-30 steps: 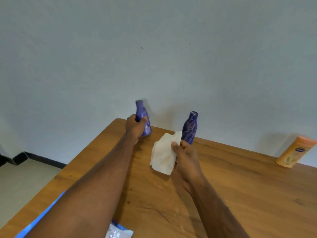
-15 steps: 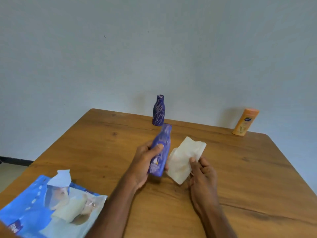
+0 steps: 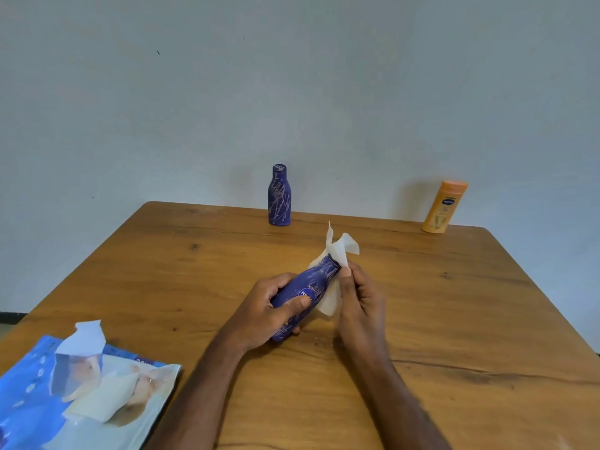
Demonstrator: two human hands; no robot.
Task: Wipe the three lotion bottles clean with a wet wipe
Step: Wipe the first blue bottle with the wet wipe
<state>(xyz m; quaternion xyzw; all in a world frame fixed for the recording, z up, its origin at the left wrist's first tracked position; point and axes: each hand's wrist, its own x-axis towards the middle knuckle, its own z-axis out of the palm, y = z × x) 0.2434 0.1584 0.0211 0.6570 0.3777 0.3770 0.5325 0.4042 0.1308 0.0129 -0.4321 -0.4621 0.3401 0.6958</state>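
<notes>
My left hand [image 3: 263, 310] grips a dark blue lotion bottle [image 3: 306, 292] by its lower body, tilted with its neck pointing up and to the right above the table. My right hand [image 3: 358, 295] pinches a white wet wipe [image 3: 339, 251] against the bottle's neck and right side; the wipe covers the cap. A second blue bottle [image 3: 279, 196] with scribble marks stands upright at the table's far edge. An orange lotion bottle [image 3: 444, 207] stands at the far right.
The wooden table [image 3: 162, 274] backs onto a plain pale wall. A blue wet-wipe pack [image 3: 65, 394] lies at the near left corner, its flap open and a wipe sticking out. The table's right edge runs down the right side.
My left hand has brought the blue bottle from the table's far edge to the middle. My right hand has put the wipe onto its neck. My view has swung right and down.
</notes>
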